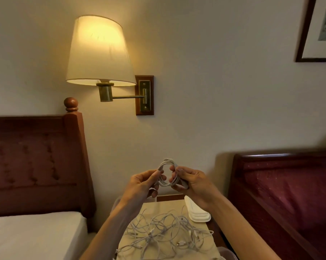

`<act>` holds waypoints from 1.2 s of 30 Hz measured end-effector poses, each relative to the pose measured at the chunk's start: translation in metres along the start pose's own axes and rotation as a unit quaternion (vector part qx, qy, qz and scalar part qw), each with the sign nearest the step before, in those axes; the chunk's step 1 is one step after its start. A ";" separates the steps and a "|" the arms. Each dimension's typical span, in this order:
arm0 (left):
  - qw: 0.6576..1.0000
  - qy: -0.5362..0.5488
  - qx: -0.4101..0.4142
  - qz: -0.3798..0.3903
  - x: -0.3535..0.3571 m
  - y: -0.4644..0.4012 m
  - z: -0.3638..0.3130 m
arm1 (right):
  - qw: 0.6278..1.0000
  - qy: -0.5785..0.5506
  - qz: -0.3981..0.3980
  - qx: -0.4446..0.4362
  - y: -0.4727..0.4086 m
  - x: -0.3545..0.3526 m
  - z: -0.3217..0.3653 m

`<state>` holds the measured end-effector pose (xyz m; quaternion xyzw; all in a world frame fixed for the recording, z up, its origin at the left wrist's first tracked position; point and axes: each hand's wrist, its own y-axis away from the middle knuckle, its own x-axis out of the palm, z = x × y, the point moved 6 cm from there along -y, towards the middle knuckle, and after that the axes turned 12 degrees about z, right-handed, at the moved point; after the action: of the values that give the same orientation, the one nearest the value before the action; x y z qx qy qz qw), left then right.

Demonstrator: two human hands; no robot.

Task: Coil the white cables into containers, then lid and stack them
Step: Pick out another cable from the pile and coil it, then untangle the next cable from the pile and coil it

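Holding a coiled white cable point(167, 173) up, left hand point(143, 184) and right hand point(192, 182) both pinching it, loose cables point(164, 233) tangled on the tabletop point(179, 203) below.

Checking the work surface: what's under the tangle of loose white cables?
The tangled cables lie on a beige cloth covering a small table. What's beneath the cloth is hidden.

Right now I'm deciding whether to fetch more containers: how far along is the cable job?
Early. One white cable coil is wound and held between the left hand and right hand. A tangled pile of cables remains on the table. The stacked lids sit unused; nothing looks packed.
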<state>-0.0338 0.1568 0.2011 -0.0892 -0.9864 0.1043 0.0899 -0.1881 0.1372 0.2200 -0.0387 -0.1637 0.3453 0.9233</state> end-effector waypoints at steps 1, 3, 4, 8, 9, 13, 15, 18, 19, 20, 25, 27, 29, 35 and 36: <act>1.000 -0.006 -0.003 -0.001 0.002 0.003 0.008 | 1.000 0.003 -0.001 0.009 0.003 -0.003 -0.007; 1.000 -0.020 -0.015 -0.010 0.002 0.009 0.029 | 0.999 0.019 -0.005 0.027 0.012 -0.009 -0.025; 0.999 -0.027 -0.028 -0.020 0.000 0.014 0.044 | 0.999 0.040 -0.011 0.036 0.019 -0.014 -0.036; 0.989 -0.077 -0.099 -0.084 -0.009 0.050 0.124 | 0.974 0.213 -0.051 0.055 0.060 -0.036 -0.088; 0.983 -0.099 -0.117 -0.097 -0.011 0.062 0.148 | 0.957 0.276 -0.061 0.060 0.072 -0.041 -0.104; 0.951 -0.231 -0.176 -0.106 -0.017 0.100 0.236 | 0.815 0.569 -0.061 0.092 0.108 -0.059 -0.177; 0.930 -0.302 -0.189 -0.091 -0.016 0.114 0.263 | 0.699 0.708 -0.019 0.100 0.115 -0.064 -0.213; 0.908 -0.365 -0.192 -0.076 -0.013 0.129 0.283 | 0.584 0.799 0.029 0.140 0.117 -0.069 -0.251; 0.903 -0.378 -0.192 -0.070 -0.012 0.132 0.289 | 0.572 0.805 0.035 0.153 0.116 -0.072 -0.258; 0.899 -0.390 -0.191 -0.062 -0.012 0.135 0.293 | 0.561 0.812 0.040 0.160 0.115 -0.075 -0.264; 0.890 -0.415 -0.180 -0.048 -0.013 0.137 0.302 | 0.538 0.813 0.062 0.214 0.106 -0.083 -0.276; 0.887 -0.425 -0.175 -0.047 -0.013 0.137 0.304 | 0.532 0.809 0.081 0.236 0.105 -0.084 -0.281; 0.886 -0.428 -0.175 -0.044 -0.014 0.137 0.305 | 0.537 0.800 0.098 0.248 0.103 -0.082 -0.284; 0.883 -0.438 -0.166 -0.022 -0.015 0.137 0.311 | 0.550 0.788 0.102 0.258 0.098 -0.079 -0.280; 0.882 -0.440 -0.166 -0.017 -0.014 0.137 0.312 | 0.555 0.783 0.104 0.262 0.099 -0.080 -0.280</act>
<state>-0.0594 0.2270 -0.1314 -0.0311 -0.9288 -0.0342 -0.3678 -0.2141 0.1721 -0.0843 -0.0668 0.7266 0.3000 0.6145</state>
